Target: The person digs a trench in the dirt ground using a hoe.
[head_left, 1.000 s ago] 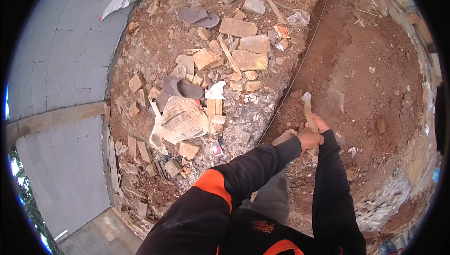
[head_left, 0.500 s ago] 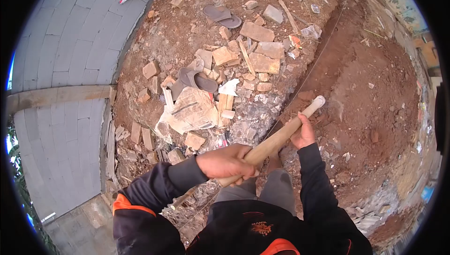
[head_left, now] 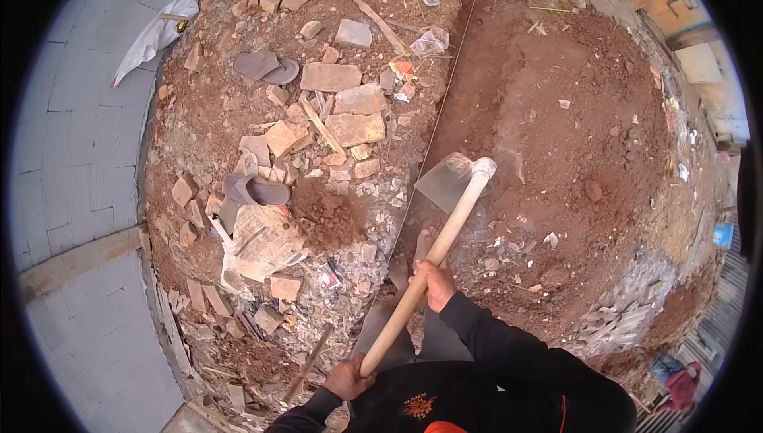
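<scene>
A hoe (head_left: 413, 294) with a pale wooden handle crosses in front of my body. Its flat metal blade (head_left: 443, 184) is at the far end, above the edge of the trench. My left hand (head_left: 347, 378) is closed round the butt of the handle, near my waist. Farther up, my right hand (head_left: 435, 284) grips the handle around its middle. Left of the blade, loose red soil (head_left: 327, 216) shows over the rubble beside a crumpled paper sack (head_left: 266, 242). One of my bare feet (head_left: 427, 240) is visible below the blade.
A string line (head_left: 458, 55) runs along the trench (head_left: 485, 59). Broken bricks (head_left: 355, 129) and sandals (head_left: 266, 67) lie to its left. A grey block wall (head_left: 71, 155) with a wooden plank (head_left: 83, 262) borders the left side. A white sack (head_left: 159, 35) rests by that wall.
The hoe has swung down and left in view, and its blade now shows. Red soil has appeared over the rubble. My left hand has dropped toward my waist, and the camera view has shifted.
</scene>
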Demonstrator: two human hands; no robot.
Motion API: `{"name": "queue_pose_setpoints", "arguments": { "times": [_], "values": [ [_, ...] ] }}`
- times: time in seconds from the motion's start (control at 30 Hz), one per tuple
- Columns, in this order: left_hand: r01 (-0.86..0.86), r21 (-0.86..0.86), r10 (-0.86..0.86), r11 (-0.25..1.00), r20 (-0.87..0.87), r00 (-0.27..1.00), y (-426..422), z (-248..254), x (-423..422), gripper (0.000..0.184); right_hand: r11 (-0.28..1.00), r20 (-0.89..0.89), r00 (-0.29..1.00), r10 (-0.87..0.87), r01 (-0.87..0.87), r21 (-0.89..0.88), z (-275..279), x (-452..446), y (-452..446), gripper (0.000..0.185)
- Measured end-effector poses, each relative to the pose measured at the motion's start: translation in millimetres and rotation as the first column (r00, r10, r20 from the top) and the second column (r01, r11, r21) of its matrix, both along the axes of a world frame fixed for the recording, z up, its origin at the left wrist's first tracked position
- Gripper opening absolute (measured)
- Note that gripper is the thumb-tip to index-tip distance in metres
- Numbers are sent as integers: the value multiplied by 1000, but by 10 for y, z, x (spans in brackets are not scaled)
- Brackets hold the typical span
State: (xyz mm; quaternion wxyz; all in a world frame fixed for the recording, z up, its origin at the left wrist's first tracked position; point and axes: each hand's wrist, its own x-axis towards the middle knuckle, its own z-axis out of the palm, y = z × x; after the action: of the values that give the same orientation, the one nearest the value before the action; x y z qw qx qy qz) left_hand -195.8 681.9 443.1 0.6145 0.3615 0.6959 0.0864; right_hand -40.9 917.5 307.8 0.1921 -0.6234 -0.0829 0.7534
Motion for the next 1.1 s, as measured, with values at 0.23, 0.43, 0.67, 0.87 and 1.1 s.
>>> {"name": "queue_pose_setpoints", "arguments": {
  "times": [0.23,0.43,0.67,0.87,1.1],
  "values": [
    [-226,302,189,926,146,971,2039,-2539,1525,49,940,370,923,107,-215,266,-1782,816,2367,31],
    [-477,52,419,877,403,814,3781,-3356,1854,41,864,548,805,228,-427,268,-2696,878,3511,50],
    [-466,-43,454,884,327,829,3241,-3186,1976,34,669,704,463,538,-743,-22,-3122,953,2797,46],
    [-463,-110,475,880,249,844,2408,-2765,1777,32,659,504,520,689,-739,-138,-3458,985,1807,52],
    [-405,-236,453,883,208,867,1686,-2401,1500,42,782,437,659,612,-585,-213,-2701,673,939,50]
  ]
}}
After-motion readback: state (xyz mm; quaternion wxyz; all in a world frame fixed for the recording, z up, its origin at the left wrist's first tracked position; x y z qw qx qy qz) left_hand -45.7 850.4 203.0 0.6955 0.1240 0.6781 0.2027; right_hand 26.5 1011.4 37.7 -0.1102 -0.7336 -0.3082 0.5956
